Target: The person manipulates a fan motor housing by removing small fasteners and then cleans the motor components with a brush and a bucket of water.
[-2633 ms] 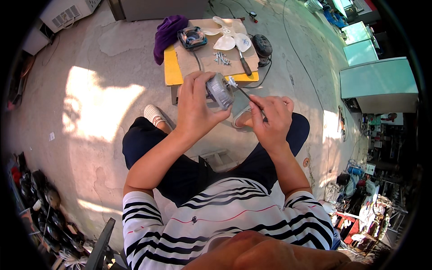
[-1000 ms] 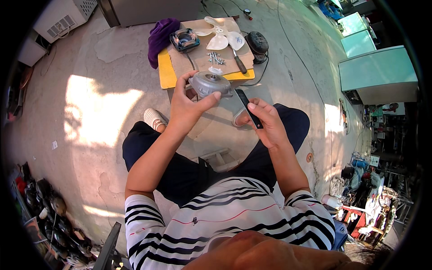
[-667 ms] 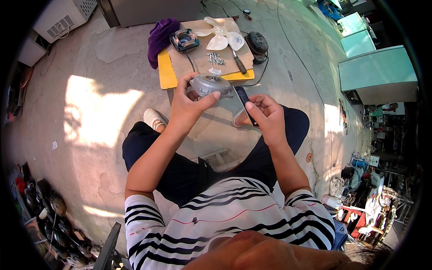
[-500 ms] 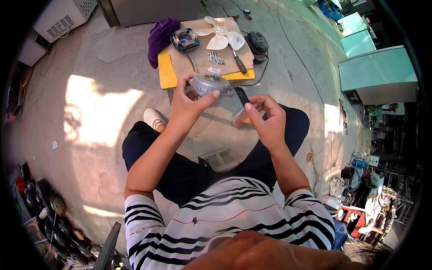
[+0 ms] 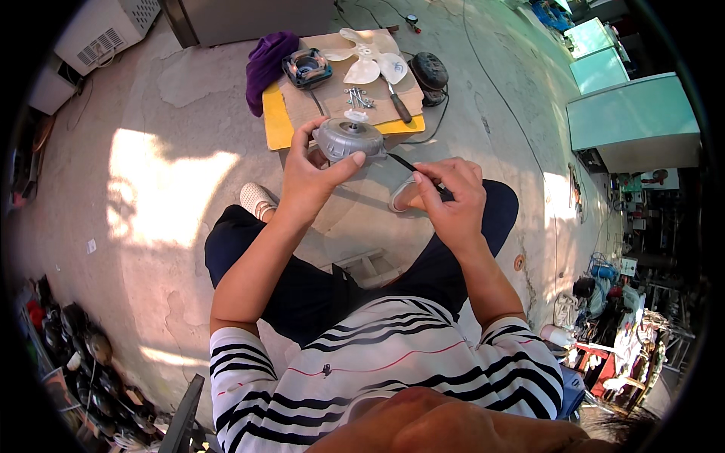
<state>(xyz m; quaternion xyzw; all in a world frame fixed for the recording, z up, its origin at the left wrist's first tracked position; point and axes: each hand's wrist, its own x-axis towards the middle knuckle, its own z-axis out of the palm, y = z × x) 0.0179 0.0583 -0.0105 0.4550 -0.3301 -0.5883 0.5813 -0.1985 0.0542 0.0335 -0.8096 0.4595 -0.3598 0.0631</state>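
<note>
My left hand (image 5: 312, 164) grips a round silver metal motor housing (image 5: 349, 142) by its side, thumb along the near edge. A small white plastic piece (image 5: 355, 116) stands on a shaft at the housing's top. My right hand (image 5: 455, 195) pinches a flat black tool (image 5: 402, 161), now seen edge-on as a thin dark line. The tool's far tip is at the housing's right edge; whether they touch I cannot tell. Its kind is unclear, and my fingers cover part of it. Both hands are above my lap, just short of the low yellow table (image 5: 280, 134).
Cardboard (image 5: 302, 110) on the table bears a wound motor stator (image 5: 307, 68), a white fan blade (image 5: 365, 57), several screws (image 5: 358, 98) and a screwdriver (image 5: 399, 107). A purple cloth (image 5: 265, 66) drapes the left corner. A black round base (image 5: 430, 74) with a cord is beside the table.
The black tool has turned from showing its broad face to edge-on, and its tip has come to the housing's edge. My right hand has rotated; the left still holds the housing.
</note>
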